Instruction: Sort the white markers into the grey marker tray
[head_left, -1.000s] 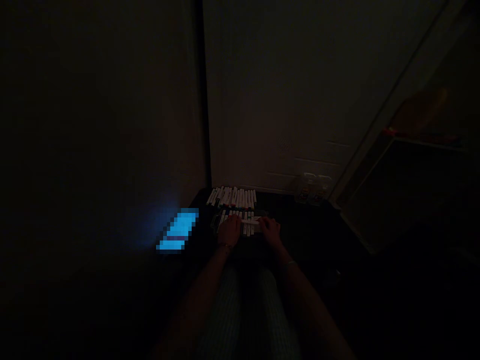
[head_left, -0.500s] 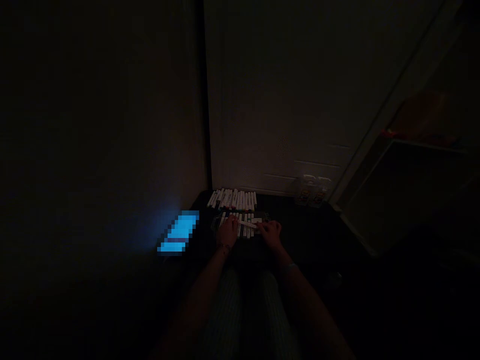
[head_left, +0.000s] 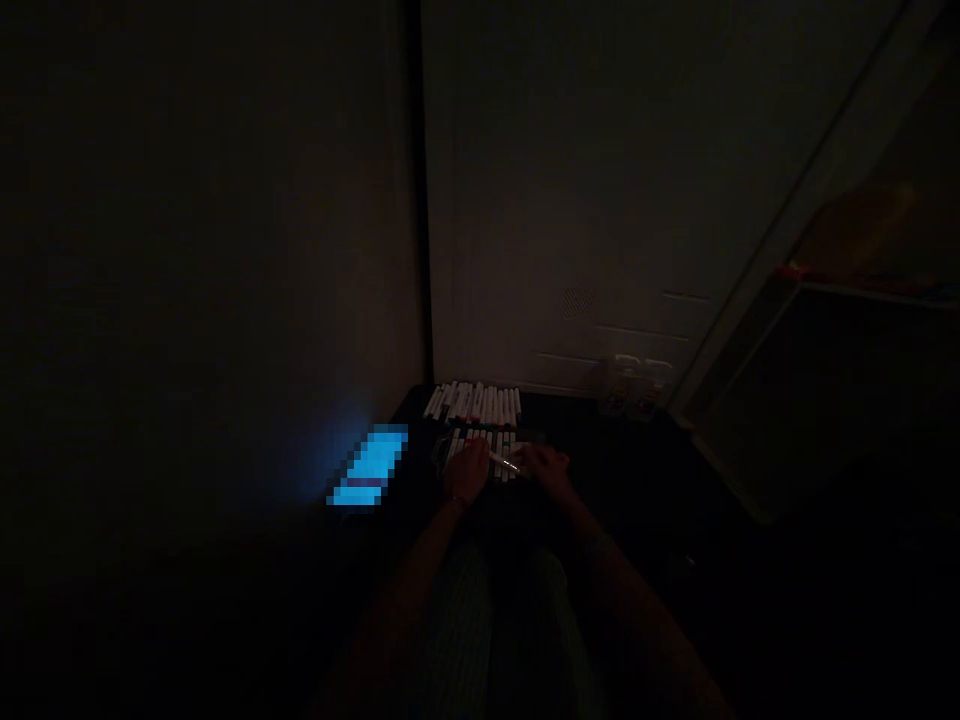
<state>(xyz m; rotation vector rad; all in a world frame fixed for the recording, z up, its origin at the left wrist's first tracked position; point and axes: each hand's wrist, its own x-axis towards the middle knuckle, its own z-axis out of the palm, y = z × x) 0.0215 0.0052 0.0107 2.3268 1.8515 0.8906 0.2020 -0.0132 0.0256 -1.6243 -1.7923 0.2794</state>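
A white marker (head_left: 505,462) is held between my two hands, tilted down to the right. My left hand (head_left: 468,470) is closed on its left end, and my right hand (head_left: 546,468) is closed around its right end. Beneath and behind them lies a near row of white markers (head_left: 500,443) side by side, partly hidden by my hands. Farther back, a second row of white markers (head_left: 480,403) lies near the wall, some with coloured ends. The scene is very dark, so the fingertips are hard to make out.
At the left edge of the dark table (head_left: 615,470) a glowing blue, pixelated screen (head_left: 369,467) lies slanted. Two clear containers with handles (head_left: 634,390) stand at the back right by the wall (head_left: 517,200). A pale-edged panel (head_left: 724,470) borders the right side.
The marker between my hands has turned to slope more steeply down to the right. The whole view has shifted slightly, so things sit a little farther right.
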